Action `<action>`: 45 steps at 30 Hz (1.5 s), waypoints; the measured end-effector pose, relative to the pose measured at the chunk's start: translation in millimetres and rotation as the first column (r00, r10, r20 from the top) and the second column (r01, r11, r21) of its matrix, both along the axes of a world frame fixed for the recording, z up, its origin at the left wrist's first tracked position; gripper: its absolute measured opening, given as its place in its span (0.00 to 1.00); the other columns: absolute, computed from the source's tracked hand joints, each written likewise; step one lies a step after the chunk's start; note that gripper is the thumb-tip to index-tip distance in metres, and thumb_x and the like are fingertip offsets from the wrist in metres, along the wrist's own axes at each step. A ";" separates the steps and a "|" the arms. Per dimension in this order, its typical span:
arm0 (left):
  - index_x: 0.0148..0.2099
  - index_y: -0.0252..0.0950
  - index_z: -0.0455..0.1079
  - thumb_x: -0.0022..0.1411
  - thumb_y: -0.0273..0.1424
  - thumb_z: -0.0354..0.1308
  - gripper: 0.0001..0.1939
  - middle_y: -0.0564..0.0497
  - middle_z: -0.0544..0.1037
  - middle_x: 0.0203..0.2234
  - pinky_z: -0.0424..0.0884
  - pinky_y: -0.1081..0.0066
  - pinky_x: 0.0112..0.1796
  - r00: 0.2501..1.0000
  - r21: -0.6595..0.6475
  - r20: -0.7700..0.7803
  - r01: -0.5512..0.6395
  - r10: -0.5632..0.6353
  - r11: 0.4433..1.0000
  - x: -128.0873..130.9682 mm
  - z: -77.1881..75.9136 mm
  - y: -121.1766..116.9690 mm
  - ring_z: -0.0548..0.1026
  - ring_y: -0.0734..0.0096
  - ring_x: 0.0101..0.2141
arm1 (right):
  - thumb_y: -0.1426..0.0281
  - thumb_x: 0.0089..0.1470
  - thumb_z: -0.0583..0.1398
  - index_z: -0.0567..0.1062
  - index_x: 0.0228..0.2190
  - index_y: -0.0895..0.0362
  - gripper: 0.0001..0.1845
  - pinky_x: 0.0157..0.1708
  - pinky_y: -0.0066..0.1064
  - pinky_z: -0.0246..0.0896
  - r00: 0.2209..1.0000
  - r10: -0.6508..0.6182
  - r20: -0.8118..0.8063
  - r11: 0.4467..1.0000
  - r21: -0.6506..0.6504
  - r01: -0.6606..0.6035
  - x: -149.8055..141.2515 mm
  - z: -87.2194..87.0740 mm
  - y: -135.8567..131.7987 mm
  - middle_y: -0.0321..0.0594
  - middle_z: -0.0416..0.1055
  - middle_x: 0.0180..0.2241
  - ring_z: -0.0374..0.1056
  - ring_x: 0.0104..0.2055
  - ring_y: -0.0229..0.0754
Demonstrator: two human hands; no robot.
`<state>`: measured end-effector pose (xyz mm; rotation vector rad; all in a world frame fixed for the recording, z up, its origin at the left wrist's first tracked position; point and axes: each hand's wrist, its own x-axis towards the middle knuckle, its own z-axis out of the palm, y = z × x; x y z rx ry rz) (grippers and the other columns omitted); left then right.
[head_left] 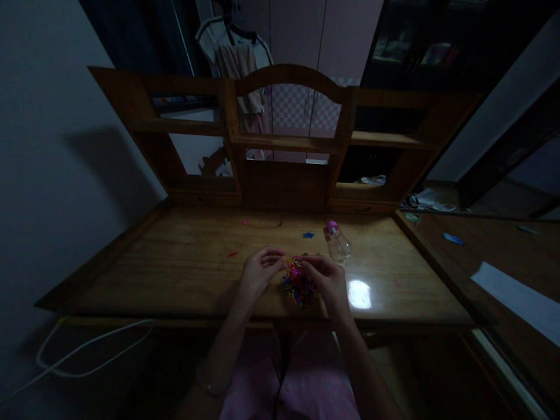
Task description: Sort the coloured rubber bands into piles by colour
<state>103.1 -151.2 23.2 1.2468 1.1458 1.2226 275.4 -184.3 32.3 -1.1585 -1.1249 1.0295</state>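
Note:
A heap of small colourful pieces [300, 289], thin and looped like rubber bands or clips, lies near the desk's front edge. They are pink, yellow, blue and dark, too small to name surely. At the heap's upper left is my left hand [261, 269], thumb and forefinger pinched beside some yellow bits. My right hand [327, 278] comes in from the other side, its fingertips closed together over the pink part. What exactly sits between the fingers of either hand is too small and dim to make out.
On the wooden desk [175, 262] lie a small blue cluster [308, 235], a pink bit [245, 221], a red bit [233, 254] and a dark bit [280, 223]. A clear bottle with a pink top [339, 242] lies beyond my right hand. Wooden shelves [284, 142] close the back.

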 end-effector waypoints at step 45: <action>0.51 0.34 0.70 0.58 0.16 0.45 0.22 0.40 0.72 0.51 0.65 0.57 0.55 0.459 0.438 -0.824 0.143 0.332 0.887 -17.1 -63.9 -22.4 0.68 0.57 0.54 | 0.79 0.42 0.63 0.82 0.30 0.58 0.11 0.37 0.25 0.63 0.706 0.180 0.684 0.964 0.021 -0.266 -125.3 0.6 213.5 0.44 0.80 0.33 0.74 0.37 0.42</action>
